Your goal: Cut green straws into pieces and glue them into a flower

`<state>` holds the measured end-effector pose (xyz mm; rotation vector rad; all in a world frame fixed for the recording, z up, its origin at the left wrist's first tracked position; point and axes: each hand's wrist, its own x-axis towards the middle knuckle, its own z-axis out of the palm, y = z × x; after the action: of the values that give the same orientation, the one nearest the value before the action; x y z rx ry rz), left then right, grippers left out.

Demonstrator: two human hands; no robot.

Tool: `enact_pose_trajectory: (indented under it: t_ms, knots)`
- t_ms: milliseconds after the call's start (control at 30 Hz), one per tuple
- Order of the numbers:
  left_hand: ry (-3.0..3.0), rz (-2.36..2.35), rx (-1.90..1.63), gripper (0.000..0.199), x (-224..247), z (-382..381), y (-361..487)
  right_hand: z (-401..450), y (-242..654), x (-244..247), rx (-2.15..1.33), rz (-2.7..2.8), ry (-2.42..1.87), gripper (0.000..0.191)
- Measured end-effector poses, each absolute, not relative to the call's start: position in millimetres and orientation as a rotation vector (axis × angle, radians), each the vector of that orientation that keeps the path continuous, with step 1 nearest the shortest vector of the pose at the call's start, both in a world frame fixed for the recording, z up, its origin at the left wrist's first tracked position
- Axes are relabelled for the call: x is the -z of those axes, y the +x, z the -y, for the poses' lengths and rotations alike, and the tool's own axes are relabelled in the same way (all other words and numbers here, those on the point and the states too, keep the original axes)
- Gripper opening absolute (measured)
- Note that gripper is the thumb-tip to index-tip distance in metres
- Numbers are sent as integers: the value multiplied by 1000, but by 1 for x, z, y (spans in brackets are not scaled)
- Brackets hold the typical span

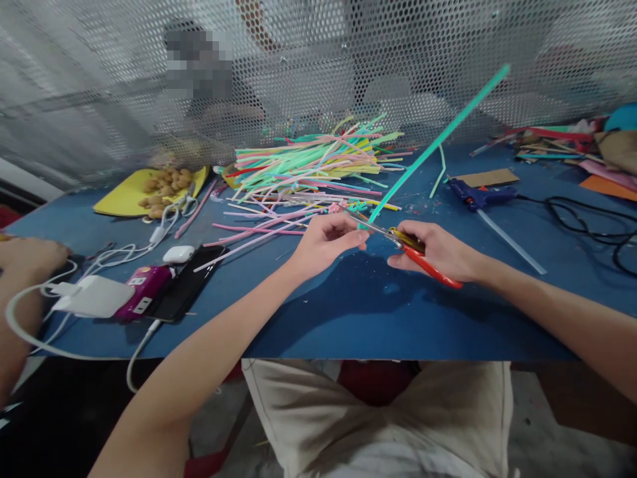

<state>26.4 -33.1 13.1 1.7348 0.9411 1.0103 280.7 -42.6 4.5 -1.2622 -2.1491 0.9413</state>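
My left hand [326, 245] is closed, pinching the lower end of a long teal pipe cleaner [442, 136] between thumb and fingers. From there the pipe cleaner slants up to the right. In my right hand [442, 252] is a pair of scissors [428, 267] with red and yellow handles. Their metal blades point left and cross the pipe cleaner close to my left fingertips; whether they grip it I cannot tell. Small pink curled pieces [336, 208] and teal curled pieces [357, 206] lie just beyond my left hand.
Behind my hands lies a pile of coloured pipe cleaners [308, 159]. A blue glue gun [480, 194] with its cord is at right. A phone [192, 285], white charger [102, 295] and cables are at left, near another person's arm [24, 265]. Perforated metal [308, 60] stands behind.
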Motion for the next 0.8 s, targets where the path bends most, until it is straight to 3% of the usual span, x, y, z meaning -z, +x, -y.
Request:
enact_pose_trajectory:
  t_ms: [400,800]
  knots:
    - [1775,-830,-921,28,-24,34,25,47,281,-12,-1100,2148,-1346,47]
    - [1817,-801,-928,23,-24,32,23,47,281,-9,-1032,2196,-1322,47]
